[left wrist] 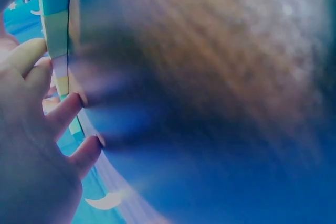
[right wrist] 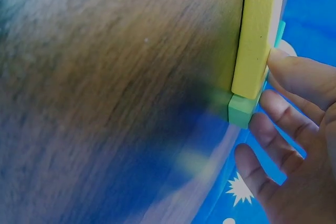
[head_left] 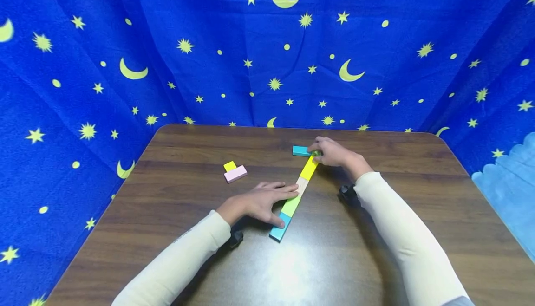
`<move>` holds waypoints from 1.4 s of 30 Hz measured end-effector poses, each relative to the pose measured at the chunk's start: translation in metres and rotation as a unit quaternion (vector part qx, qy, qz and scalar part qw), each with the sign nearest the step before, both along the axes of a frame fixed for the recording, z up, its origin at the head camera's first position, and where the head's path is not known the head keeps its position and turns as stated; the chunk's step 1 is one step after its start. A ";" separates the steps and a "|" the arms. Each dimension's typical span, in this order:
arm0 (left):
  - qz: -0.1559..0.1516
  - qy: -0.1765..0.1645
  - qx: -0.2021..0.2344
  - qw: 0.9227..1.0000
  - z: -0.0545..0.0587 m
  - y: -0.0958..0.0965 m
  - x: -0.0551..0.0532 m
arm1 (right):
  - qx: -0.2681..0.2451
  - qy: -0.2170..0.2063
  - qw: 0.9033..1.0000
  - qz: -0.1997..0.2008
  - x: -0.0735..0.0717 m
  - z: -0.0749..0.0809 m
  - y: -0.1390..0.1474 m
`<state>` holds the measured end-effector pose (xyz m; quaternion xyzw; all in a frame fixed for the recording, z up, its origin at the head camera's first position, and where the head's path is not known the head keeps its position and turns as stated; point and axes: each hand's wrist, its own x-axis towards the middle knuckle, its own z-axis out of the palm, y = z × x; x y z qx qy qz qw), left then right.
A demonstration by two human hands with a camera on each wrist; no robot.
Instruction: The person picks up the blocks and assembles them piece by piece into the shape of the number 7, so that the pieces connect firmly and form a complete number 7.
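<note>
A slanting row of wooden blocks lies on the table. From its near end come a blue block [head_left: 276, 234], a yellow-green block [head_left: 290, 206], a pale block [head_left: 302, 186] and a yellow block [head_left: 308, 169]. My left hand [head_left: 260, 202] lies along the row's left side with fingers spread, thumb at the blue block and fingertips at the pale one. At the far end my right hand [head_left: 331, 152] pinches a green block [right wrist: 242, 109], which sits against the end of the yellow one. Another blue block [head_left: 300, 151] lies crosswise just left of the right fingertips.
On the left of the wooden table [head_left: 179, 213], a pink block [head_left: 236, 174] lies beside a small yellow block [head_left: 229, 166]. A blue curtain [head_left: 234, 22] with moons and stars hangs behind the table and along its sides. Light blue cloth [head_left: 510, 194] shows at the right.
</note>
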<state>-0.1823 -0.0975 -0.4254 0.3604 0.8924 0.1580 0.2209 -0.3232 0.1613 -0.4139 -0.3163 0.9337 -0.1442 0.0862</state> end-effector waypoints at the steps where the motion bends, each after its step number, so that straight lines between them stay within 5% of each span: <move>1: 0.000 0.000 -0.001 1.000 0.001 0.000 0.000 | -0.001 0.001 1.000 0.000 0.000 0.000 0.000; 10: 0.010 0.012 0.010 1.000 0.004 0.002 -0.003 | -0.003 0.003 1.000 -0.003 0.002 0.000 0.000; 15: 0.059 0.080 0.046 0.994 0.011 -0.010 -0.010 | -0.009 0.003 1.000 -0.002 0.001 -0.002 0.003; 20: 0.154 0.215 0.054 0.963 0.020 -0.046 -0.015 | -0.013 0.004 1.000 0.002 0.000 -0.003 0.004; 23: 0.197 0.260 0.048 0.944 0.023 -0.069 -0.016 | -0.009 0.006 1.000 0.004 0.000 -0.004 0.004; 29: 0.211 0.269 0.017 0.940 0.021 -0.093 -0.017 | -0.013 -0.001 1.000 0.004 0.000 -0.004 0.004; 38: 0.215 0.236 -0.053 0.946 0.008 -0.096 -0.026 | -0.017 0.006 1.000 0.004 0.003 -0.004 0.003; 42: 0.210 0.251 -0.057 0.943 0.006 -0.095 -0.026 | -0.019 0.007 1.000 0.004 0.004 -0.004 0.002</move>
